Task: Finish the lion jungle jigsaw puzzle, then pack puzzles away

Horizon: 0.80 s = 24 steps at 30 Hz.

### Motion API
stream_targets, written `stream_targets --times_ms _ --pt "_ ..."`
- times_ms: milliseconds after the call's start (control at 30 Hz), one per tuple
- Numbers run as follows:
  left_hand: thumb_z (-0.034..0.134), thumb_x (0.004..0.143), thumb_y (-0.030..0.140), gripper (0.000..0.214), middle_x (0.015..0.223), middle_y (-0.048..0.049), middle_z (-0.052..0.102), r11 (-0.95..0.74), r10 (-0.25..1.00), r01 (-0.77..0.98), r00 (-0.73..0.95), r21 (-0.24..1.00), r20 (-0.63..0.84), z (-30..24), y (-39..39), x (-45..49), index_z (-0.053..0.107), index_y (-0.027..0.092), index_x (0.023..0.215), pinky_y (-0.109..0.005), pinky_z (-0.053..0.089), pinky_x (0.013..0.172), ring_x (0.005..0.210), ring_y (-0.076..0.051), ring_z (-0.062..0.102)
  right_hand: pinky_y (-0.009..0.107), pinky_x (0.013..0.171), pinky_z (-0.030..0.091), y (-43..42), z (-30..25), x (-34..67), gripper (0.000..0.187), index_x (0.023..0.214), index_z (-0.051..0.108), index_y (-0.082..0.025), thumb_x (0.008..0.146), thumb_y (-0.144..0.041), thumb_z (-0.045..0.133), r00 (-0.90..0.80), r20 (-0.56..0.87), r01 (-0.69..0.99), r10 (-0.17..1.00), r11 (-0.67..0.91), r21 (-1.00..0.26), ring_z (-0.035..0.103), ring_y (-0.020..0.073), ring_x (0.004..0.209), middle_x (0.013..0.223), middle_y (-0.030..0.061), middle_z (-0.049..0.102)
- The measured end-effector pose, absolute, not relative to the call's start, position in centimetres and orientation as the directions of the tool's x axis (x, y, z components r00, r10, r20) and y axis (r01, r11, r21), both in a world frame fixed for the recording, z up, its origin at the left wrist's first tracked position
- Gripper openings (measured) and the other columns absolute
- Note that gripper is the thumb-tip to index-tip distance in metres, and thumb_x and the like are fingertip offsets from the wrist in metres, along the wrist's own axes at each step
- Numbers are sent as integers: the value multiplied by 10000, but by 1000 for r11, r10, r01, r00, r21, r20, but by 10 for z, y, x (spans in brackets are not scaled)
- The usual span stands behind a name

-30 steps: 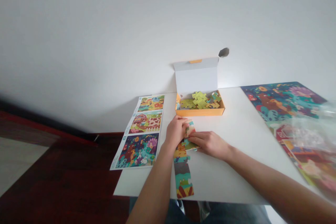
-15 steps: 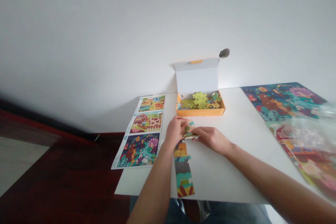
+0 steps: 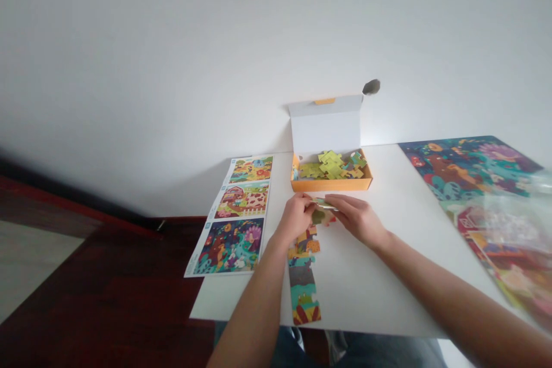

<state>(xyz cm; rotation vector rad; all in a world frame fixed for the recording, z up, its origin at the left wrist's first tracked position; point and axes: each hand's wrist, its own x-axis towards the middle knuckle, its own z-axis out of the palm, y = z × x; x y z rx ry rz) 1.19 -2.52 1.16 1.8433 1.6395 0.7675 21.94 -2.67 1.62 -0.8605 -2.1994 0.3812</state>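
Note:
Between my two hands is a small stack of puzzle pieces [image 3: 324,204], tilted so that mostly its edges show. My left hand [image 3: 296,217] pinches its left side, and my right hand [image 3: 357,219] has fingers closed on its right side. Just under the stack, a piece with a green patch and some red shows partly; I cannot tell whether it is held or lying down. Toward me runs a joined strip of puzzle pieces [image 3: 303,282] with a green frog, a grey shape and orange parts. Its far end is partly hidden by my left hand.
Beyond my hands stands an open yellow box [image 3: 332,185] with loose puzzle pieces [image 3: 332,165] inside. A printed picture sheet [image 3: 224,231] lies on the left. Colourful boards [image 3: 457,169] and a clear plastic bag [image 3: 513,218] lie on the right of the white table [image 3: 366,305].
The stack has tipped from showing its face to nearly edge-on. Both hands have shifted slightly right, and more of the strip's far end shows.

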Motion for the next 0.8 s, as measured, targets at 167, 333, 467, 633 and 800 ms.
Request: stream_targets --times_ms 167,333,467,633,800 --pt "411 889 116 270 788 -35 684 84 996 525 -36 847 -76 12 -29 17 659 157 991 -218 463 426 425 -96 577 409 935 525 -19 11 215 461 1310 578 -202 870 -78 520 -620 377 511 688 719 -470 631 245 1093 1239 130 658" --pt "431 876 138 257 680 -9 670 151 988 513 -95 845 -118 12 -29 13 642 168 1019 -210 454 411 422 -111 589 533 980 439 -23 16 220 649 1294 549 -165 781 -526 712 -665 278 563 693 710 -423 502 346 1229 1354 208 550" --pt "435 850 131 278 574 21 622 171 985 511 -103 842 -138 11 -28 14 641 176 1031 -217 460 420 400 -119 571 552 1053 349 -25 16 219 764 1313 492 -126 768 -630 671 -686 254 558 682 717 -417 352 372 1371 1465 258 408" --pt "413 804 114 289 462 48 552 174 984 514 -60 840 -167 12 -30 18 668 180 923 -214 445 442 398 -126 558 481 978 403 -21 19 215 585 1308 476 -159 842 -465 657 -662 237 564 711 681 -467 509 310 1186 1297 192 569" --pt "422 790 84 267 607 7 649 -20 998 585 -38 811 52 19 -33 18 654 193 717 -228 493 587 562 -129 626 458 916 434 -19 16 213 672 1427 391 -117 852 -367 634 -639 226 625 735 668 -405 509 310 1096 1249 192 575"
